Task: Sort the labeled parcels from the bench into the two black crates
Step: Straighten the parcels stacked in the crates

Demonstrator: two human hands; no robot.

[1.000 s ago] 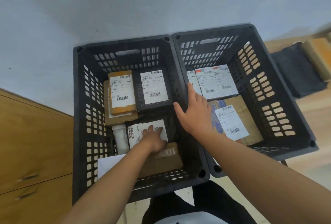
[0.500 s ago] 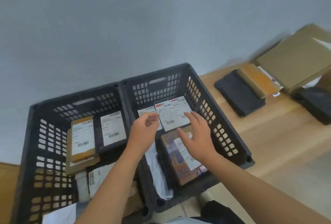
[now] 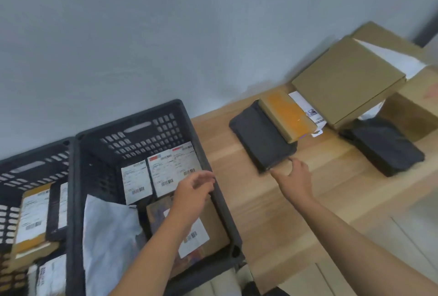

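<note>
Two black crates stand side by side, the right crate [image 3: 213, 191] beside the wooden bench [image 3: 320, 189] and the left crate [image 3: 35, 163] partly cut off. Both hold labeled parcels. My left hand [image 3: 192, 191] hovers over the right crate's inner right side, fingers loosely apart, holding nothing. My right hand [image 3: 292, 177] reaches across the bench, its fingertips touching the near corner of a flat black parcel [image 3: 260, 137]. A slim orange-topped box [image 3: 285, 115] lies partly on that black parcel.
Farther right on the bench sit a large brown cardboard box [image 3: 346, 78] propped over other parcels and a second black bag parcel [image 3: 384, 146]. A white mailer [image 3: 106, 231] leans in the right crate. A grey wall runs behind everything.
The view has swung right. My right hand left the right crate and reached to the black parcel on the bench. My left hand moved from the left crate to over the right crate.
</note>
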